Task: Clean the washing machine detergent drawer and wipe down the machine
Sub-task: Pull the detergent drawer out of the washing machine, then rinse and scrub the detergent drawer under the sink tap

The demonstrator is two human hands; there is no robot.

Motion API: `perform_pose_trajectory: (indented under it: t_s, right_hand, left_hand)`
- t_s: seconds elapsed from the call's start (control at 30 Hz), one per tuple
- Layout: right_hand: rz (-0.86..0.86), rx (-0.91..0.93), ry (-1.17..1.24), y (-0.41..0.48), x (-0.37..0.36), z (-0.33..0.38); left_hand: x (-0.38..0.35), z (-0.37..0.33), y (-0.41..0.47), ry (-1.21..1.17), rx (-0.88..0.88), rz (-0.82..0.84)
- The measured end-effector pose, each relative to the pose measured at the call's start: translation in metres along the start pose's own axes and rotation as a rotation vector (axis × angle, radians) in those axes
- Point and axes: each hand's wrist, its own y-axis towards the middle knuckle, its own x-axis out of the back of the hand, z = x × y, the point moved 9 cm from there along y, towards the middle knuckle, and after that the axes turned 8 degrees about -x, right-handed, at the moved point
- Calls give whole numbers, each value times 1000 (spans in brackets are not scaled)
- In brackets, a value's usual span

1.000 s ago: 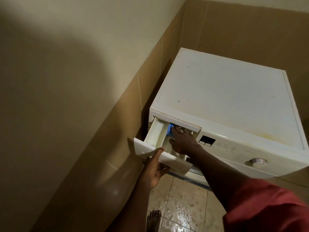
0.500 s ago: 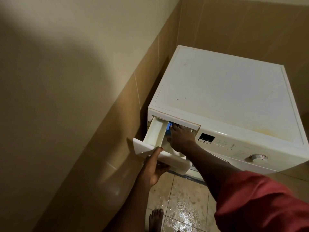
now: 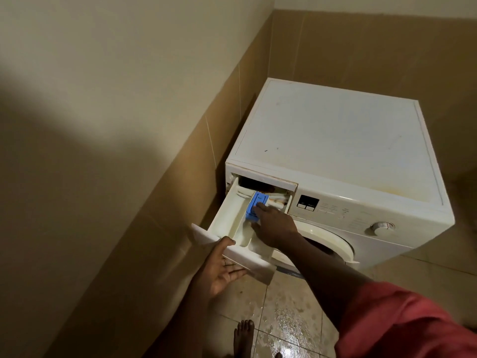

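Here, left hand [image 3: 219, 270] in a pinch on drawer front [image 3: 254, 264]; right hand [image 3: 276, 228] outstretched, seemingly atop blue insert [image 3: 254, 202].

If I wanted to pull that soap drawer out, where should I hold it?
Probably its wide front panel, from below and in front: it juts clear of the machine, leaving room underneath for fingers. The left hand holds it so, thumb on top.
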Motion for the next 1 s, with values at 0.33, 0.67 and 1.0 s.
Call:
perform_pose_trajectory:
  t_s: [0.33, 0.67, 1.0]
  right_hand:
    - [-414, -238, 301, -77, 77, -95]
    - [-392, -656, 583, -224, 73, -202]
    - [-594, -1065, 637, -449, 43, -279]
  left_hand:
    - [-22, -8, -40, 322, -91, 85]
    - [-112, 44, -85, 627, -43, 426]
    - [-192, 164, -182, 961, -80, 744]
